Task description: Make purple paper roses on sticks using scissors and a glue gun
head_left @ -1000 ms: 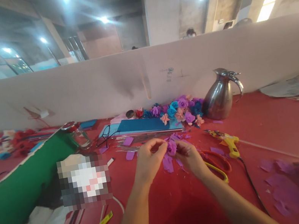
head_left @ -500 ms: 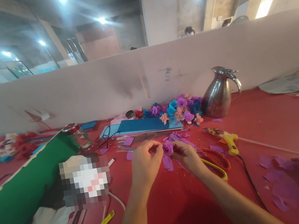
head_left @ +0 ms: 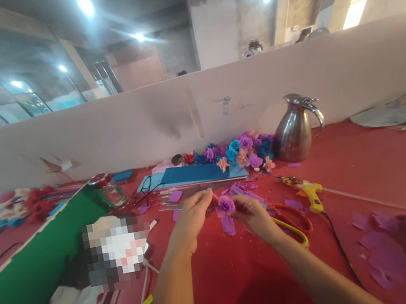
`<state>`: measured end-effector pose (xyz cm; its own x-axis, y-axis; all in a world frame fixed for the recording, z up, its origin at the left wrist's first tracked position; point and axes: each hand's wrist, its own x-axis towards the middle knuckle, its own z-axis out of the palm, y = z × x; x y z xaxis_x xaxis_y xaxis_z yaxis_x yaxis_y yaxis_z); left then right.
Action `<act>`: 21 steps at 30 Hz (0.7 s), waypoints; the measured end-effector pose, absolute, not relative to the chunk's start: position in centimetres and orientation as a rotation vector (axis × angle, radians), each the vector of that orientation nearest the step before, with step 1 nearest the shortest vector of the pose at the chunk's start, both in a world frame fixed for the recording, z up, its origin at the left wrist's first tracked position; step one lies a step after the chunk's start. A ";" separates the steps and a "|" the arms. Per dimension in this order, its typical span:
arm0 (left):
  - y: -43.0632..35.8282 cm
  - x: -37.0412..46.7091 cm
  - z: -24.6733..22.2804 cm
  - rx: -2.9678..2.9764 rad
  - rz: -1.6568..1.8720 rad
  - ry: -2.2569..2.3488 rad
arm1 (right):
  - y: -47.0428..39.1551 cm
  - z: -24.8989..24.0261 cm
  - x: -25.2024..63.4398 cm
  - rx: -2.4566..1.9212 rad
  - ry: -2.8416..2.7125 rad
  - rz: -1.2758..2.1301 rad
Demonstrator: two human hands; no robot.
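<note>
Between the fingers of my right hand (head_left: 252,212) is a small purple paper rose (head_left: 225,205), its curled petals facing me. My left hand (head_left: 192,222) is just left of the rose, fingers stretched out with their tips close to its petals; I see nothing held there. Below and behind the rose lie purple paper strips (head_left: 228,226) and more scraps. To the right of my right hand are scissors with red and yellow handles (head_left: 293,230), their blades partly hidden. A yellow glue gun (head_left: 314,198) lies beyond them, a clear glue stick running out of its back.
Finished paper flowers (head_left: 244,150) are heaped at the back beside blue paper sheets (head_left: 198,171) and eyeglasses (head_left: 147,189). A steel jug (head_left: 293,130) stands to their right. On the left are a glass jar (head_left: 111,191), a green panel (head_left: 47,247) and cables. Purple petals (head_left: 384,245) lie right.
My left fingers have opened and drawn back a little from the rose. The rose stays in my right hand and now shows more of its face. The view has shifted slightly.
</note>
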<state>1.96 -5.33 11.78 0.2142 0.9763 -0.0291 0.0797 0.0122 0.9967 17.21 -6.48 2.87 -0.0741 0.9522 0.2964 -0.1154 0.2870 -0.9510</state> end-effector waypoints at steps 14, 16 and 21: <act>-3.7 3.4 5.8 1.238 1.255 1.169 | -5.6 3.3 18.7 -0.922 -0.729 0.937; -3.7 4.2 5.3 1.345 1.196 1.095 | -5.6 3.3 18.2 -0.850 -0.809 1.064; -4.0 4.9 4.3 1.382 1.195 0.948 | -5.4 2.6 17.1 -0.761 -0.867 1.193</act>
<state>4.90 -3.97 4.28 0.1934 0.9670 0.1660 -0.0588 -0.1575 0.9858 17.07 -5.35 2.58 0.1403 0.9769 0.1612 -0.4554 0.2082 -0.8656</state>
